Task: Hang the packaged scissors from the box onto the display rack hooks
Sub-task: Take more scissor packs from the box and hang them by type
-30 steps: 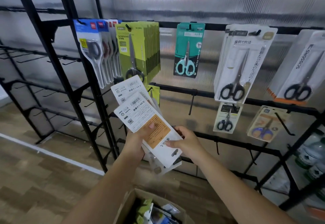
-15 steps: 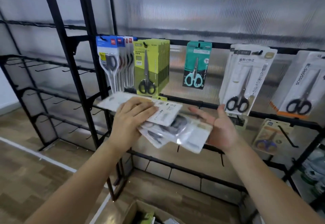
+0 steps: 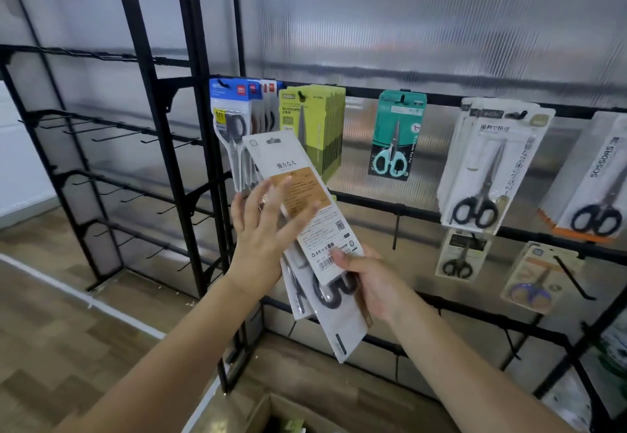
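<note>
Box (image 3: 271, 415) cut off by the near edge; contents hard to make out, only a scrap of green visible. Lower packs in the held stack largely covered by the top card; count not determinable. Left fingertips blurred. Small print on the top card not legible. Far-right hanging packs cut off by the frame edge.

Stack of packaged scissors (image 3: 305, 215) held up in front of the display rack (image 3: 420, 96), tilted, upper end leaning left, overlapping the blue hanging packs (image 3: 230, 116) and the green hanging packs (image 3: 315, 127). Back of the top card facing the camera, hang slot at its upper end. Black handles (image 3: 334, 293) showing through a lower pack, just left of the right palm.

Right hand (image 3: 369, 283) at the stack's lower end, thumb curled over the barcode corner of the top card, fingers behind: gripping the stack. Left hand (image 3: 268, 225) flat against the front of the stack at its middle, fingers spread and straight, pressing, not curled round anything. Both forearms bare, reaching up from the near edge.

Teal pack (image 3: 393, 133) hung alone on the upper bar, right of the green packs.
</note>
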The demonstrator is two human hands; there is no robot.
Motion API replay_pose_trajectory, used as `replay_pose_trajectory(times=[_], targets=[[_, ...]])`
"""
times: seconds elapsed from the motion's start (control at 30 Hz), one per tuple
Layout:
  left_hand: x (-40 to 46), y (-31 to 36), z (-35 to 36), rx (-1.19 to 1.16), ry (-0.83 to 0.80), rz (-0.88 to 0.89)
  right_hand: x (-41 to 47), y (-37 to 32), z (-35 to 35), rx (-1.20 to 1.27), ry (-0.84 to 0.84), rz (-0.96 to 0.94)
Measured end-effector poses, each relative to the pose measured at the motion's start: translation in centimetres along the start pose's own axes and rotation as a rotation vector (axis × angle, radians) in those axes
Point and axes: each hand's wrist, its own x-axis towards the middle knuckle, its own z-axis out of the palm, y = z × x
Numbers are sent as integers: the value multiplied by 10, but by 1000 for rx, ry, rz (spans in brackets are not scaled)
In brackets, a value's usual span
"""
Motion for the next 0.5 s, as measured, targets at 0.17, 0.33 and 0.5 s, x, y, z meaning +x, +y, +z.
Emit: replay_pose_trajectory(times=[0.17,0.33,0.5], targets=[[-6,14,-3,-954,-131,-1199,5,-1,10,45,148,-142],[-14,34,-6,-1763,-456,-1546,8,-4,21,19,260,-240],[-21,49,-7,-1914,-480,-1473,7,-4,28,140,376,-351]])
